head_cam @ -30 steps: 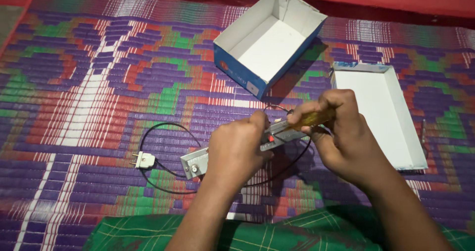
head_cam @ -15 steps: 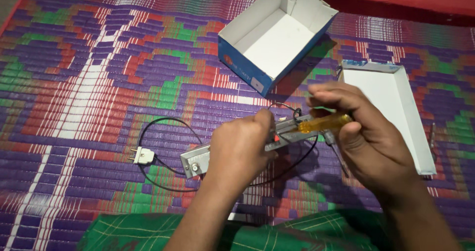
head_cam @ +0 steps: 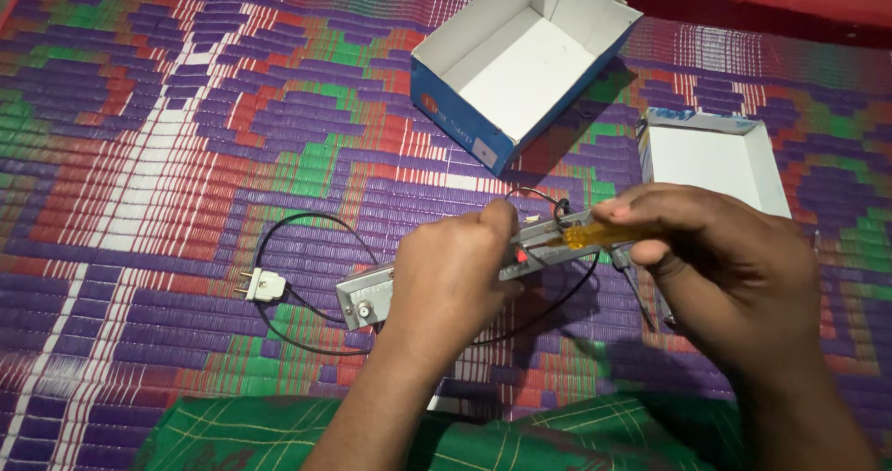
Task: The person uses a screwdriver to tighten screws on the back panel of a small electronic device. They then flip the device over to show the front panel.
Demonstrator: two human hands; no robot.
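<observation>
1. While the left hand [head_cam: 451, 271] grasps the grey metal unit [head_cam: 372, 296] near the woven mat's [head_cam: 139, 155] near edge, press it flat.
2. With the right hand [head_cam: 720, 267] clenched on the yellow-handled screwdriver [head_cam: 595, 236], keep the shaft in line with the fastener.
3. Keep the black cord [head_cam: 307, 225] away from the tip.

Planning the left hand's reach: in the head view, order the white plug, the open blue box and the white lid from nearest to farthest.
From the left hand:
1. White plug, to its left on the mat.
2. Open blue box, up beyond it.
3. White lid, far right, past the right hand.
</observation>
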